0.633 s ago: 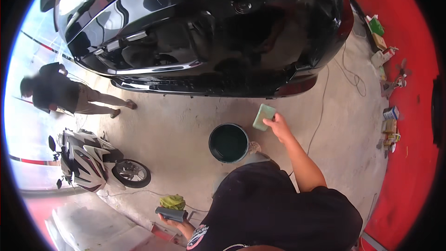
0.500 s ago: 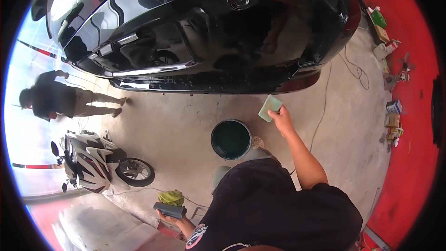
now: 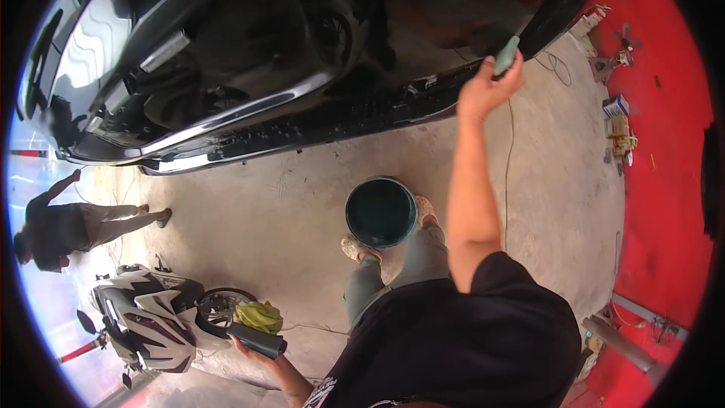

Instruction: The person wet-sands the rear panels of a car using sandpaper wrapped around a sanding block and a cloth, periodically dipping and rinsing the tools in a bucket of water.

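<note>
Right hand (image 3: 489, 92) is wrapped snug round a pale green pad (image 3: 507, 57), between 1 and 2 o'clock in view, right by the black car (image 3: 260, 38); can't tell if they're touching. Left hand (image 3: 253, 356), at 7, grips a dark grey block (image 3: 260, 341), yellow-green cloth (image 3: 261, 316) bunched at its 12.

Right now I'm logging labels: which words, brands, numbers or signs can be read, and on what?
None reads clearly.
Left sleeve: pale print, cut off and too small.
Blue-and-white box: markings too small.
Green block in the right hand: no print visible.
</note>
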